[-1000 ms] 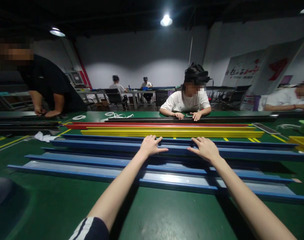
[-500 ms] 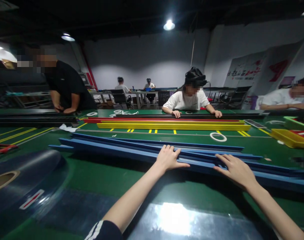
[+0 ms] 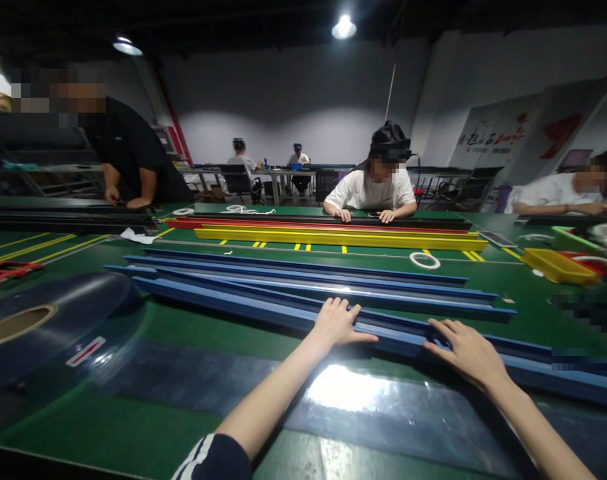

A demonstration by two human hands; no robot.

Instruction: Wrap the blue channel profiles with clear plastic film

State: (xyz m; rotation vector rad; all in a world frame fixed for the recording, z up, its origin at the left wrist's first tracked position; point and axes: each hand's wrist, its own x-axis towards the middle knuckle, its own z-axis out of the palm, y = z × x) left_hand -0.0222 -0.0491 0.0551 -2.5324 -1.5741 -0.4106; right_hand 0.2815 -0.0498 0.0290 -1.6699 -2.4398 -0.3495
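Note:
My left hand (image 3: 339, 324) is closed over the nearest long blue channel strip (image 3: 263, 312), fingers over its far edge and thumb along the near side. Farther right, my right hand (image 3: 467, 347) grips the same strip in a similar way. The strip slants from the left middle down to the right edge of the view. Just behind it lie several more blue strips (image 3: 293, 270), roughly side by side on the green table (image 3: 183, 333). In front of my hands, a clear plastic film (image 3: 223, 380) runs across the table from a large roll (image 3: 78, 300) at left.
Beyond the blue strips lie a yellow strip (image 3: 333, 238), a red strip and black strips. A white ring (image 3: 424, 260) sits right of centre, with a yellow tray (image 3: 558, 265) at far right. A co-worker (image 3: 373, 183) leans over the opposite side; others are around.
The nearest blue strip, in both my hands, has come towards me, widening the gap to the strips behind. My view has shifted slightly down. The co-worker opposite has brought their hands closer together.

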